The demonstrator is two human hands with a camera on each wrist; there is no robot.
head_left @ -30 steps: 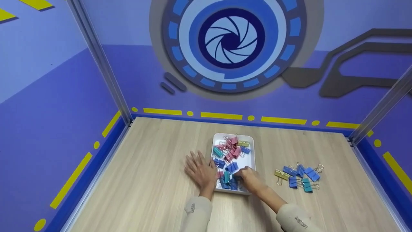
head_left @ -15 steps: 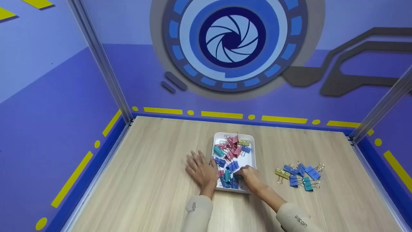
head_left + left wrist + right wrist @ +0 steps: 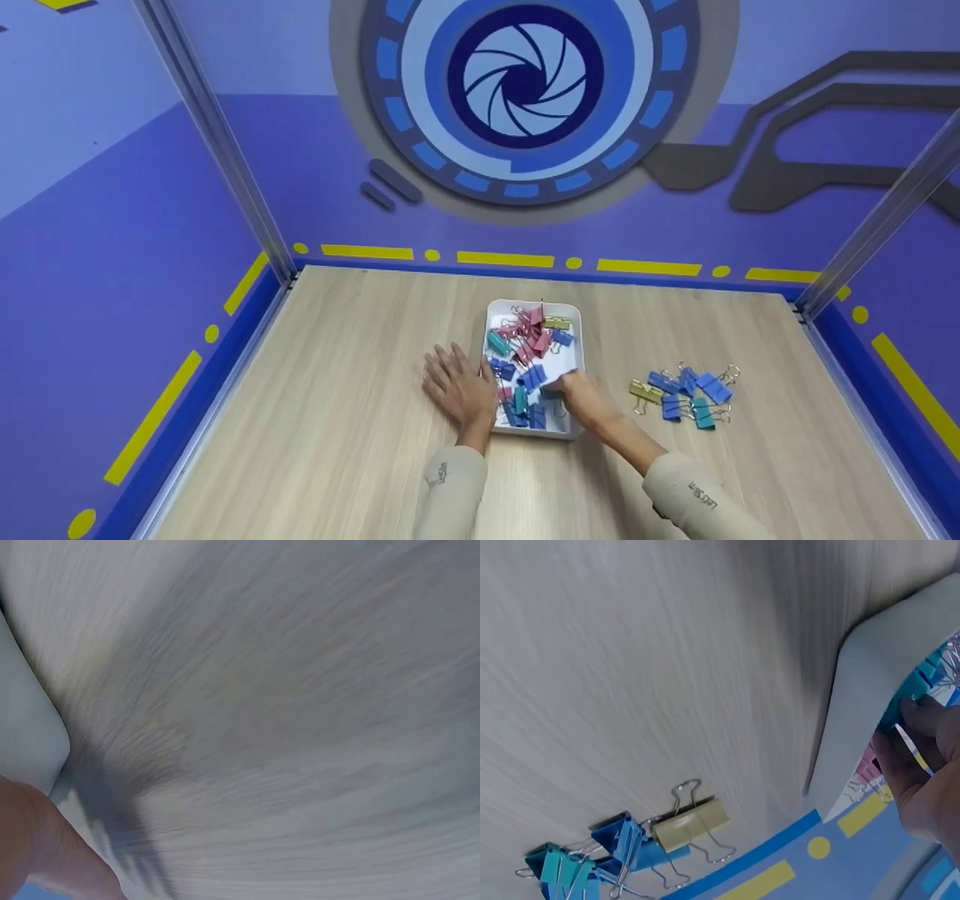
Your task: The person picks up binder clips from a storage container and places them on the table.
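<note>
A white tray (image 3: 578, 352) on the table holds several binder clips. My left hand (image 3: 465, 394) lies with fingers spread on the table against the tray's left side, its thumb at the rim. In the left wrist view, part of that hand (image 3: 67, 855) shows by the tray's corner (image 3: 26, 712). My right hand (image 3: 589, 401) reaches over the tray's right rim. In the right wrist view its thumb and fingers (image 3: 922, 716) pinch a teal binder clip (image 3: 907, 694), partly hidden by the tray wall. Blue clips (image 3: 533, 377) and pink clips (image 3: 534, 341) lie near it inside.
Right of the tray, a loose group of binder clips lies on the table: a yellow one (image 3: 646, 391), a teal one (image 3: 703, 413) and several blue ones (image 3: 714, 388). Walls (image 3: 390, 217) enclose the table's back and sides, with metal posts (image 3: 217, 142) at the corners.
The head view has shifted a little. My right hand has moved slightly right relative to the tray, with the teal clip at its fingertips. My left hand stays put.
</note>
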